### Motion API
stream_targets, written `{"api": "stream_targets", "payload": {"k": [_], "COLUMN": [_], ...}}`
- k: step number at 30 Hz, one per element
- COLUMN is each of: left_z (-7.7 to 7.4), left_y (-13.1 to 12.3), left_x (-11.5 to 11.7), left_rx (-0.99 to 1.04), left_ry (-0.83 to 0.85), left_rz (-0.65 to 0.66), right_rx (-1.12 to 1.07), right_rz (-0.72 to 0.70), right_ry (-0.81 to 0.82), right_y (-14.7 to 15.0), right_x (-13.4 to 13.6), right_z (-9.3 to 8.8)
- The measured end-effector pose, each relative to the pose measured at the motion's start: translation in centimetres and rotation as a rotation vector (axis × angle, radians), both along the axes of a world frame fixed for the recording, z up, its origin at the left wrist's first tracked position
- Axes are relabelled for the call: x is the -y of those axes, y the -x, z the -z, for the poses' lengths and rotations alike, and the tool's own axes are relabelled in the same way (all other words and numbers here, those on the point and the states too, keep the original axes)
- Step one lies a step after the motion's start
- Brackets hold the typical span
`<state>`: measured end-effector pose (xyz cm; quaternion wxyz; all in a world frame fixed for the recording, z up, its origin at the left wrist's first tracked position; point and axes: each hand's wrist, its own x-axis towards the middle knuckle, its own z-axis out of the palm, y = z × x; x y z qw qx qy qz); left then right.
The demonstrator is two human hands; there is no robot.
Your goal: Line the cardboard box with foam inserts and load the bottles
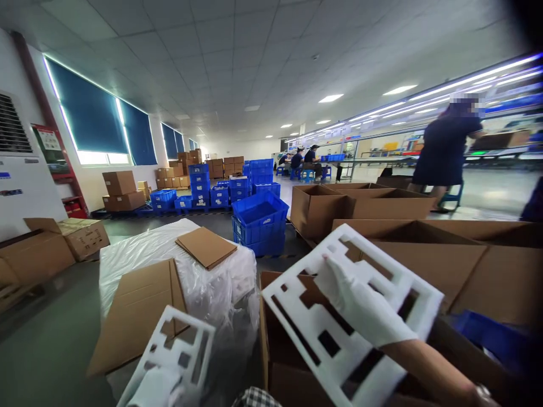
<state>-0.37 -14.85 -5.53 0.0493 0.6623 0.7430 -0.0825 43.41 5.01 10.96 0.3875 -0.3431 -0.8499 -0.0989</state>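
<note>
Right hand (360, 305) in a white glove, grip clamped on a flat white foam insert (339, 316) with rectangular cut-outs, tilted above an open brown cardboard box (271, 339) whose contents cannot be made out. Left hand (156, 387), also gloved, grip closed on a second foam insert (173, 350) of the same soft, matte look, low at the frame's edge. Behind, crinkled clear plastic sheeting (212, 288) under flat cardboard pieces (206, 247), stacked blue plastic crates (259, 221), more open cartons (322, 206).
</note>
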Motion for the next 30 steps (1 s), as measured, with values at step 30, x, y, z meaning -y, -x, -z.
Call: {"api": "stream_targets", "payload": {"k": [30], "left_z": [-17.5], "left_y": [-14.9], "left_x": [-7.4], "left_rx": [1.458], "left_ry": [0.013], "left_rz": [0.219], "right_rx": [-0.044], "right_rz": [0.112], "right_ry": [-0.401], "right_y": [-1.9], "right_x": [11.4], "right_z": [-3.7]}}
